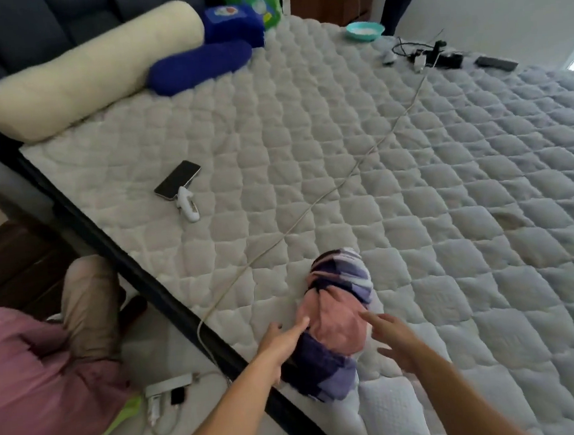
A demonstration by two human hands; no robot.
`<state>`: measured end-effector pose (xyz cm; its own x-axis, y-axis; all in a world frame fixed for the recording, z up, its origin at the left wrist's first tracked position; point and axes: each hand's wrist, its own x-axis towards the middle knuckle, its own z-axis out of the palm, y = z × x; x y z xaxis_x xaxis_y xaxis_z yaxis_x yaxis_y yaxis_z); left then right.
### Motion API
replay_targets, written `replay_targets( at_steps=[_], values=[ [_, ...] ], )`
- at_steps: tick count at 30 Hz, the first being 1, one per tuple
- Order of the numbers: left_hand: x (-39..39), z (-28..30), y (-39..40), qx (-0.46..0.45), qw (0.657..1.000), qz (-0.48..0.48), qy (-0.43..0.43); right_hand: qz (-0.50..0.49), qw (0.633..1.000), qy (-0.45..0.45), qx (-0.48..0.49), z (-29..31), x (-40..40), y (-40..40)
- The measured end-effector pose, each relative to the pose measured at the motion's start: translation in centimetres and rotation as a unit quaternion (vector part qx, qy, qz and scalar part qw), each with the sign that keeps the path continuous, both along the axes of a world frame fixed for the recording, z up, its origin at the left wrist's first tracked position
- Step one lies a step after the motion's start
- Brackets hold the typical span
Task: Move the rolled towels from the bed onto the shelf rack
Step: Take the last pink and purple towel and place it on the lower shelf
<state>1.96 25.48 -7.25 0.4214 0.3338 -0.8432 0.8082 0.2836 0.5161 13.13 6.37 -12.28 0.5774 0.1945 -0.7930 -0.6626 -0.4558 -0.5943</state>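
Near the bed's (341,144) front edge: rolled towel (335,320) lying flat. Left hand (281,341) touching one side, right hand (394,339) just beside the other, fingers spread wide, likely to scoop it up.

The towel (335,320) is checked in purple, lilac, white and pink; the bed (396,188) is pale grey-white with a diamond quilt pattern; a bolster (92,73) is cream; two pillows (198,68) are deep blue; the bowl (365,31) is turquoise; the phone (177,180) is black
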Motion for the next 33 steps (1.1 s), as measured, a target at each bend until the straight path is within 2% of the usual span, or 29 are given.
replay_targets(
  at_steps=[5, 11, 18, 24, 28, 33],
  values=[
    [2.1, -0.2, -1.5, -0.031, 0.999, -0.041, 0.000, 0.065, 0.987, 0.128, 0.077, -1.6, 2.2, 0.4],
    [1.5, 0.3, -3.2, -0.053, 0.995, 0.062, 0.057, 0.052, 0.965, 0.203, 0.156, -3.6, 0.6, 0.6],
    [-0.7, -0.5, -3.4, -0.013, 0.992, 0.126, 0.000, 0.060, 0.973, 0.155, 0.159, -2.5, 0.4, 2.5],
    [-7.6, 2.4, -1.6, 0.026, 0.980, 0.189, -0.057, 0.110, 0.968, 0.121, 0.190, 0.5, -4.8, 6.6],
    [-15.7, 4.5, -0.6, 0.070, 0.957, 0.266, -0.094, 0.197, 0.953, 0.084, 0.215, 3.5, -11.7, 9.9],
    [-29.2, 6.6, -2.9, 0.104, 0.899, 0.401, -0.139, 0.333, 0.910, 0.047, 0.244, 7.0, -23.1, 12.6]
  ],
)
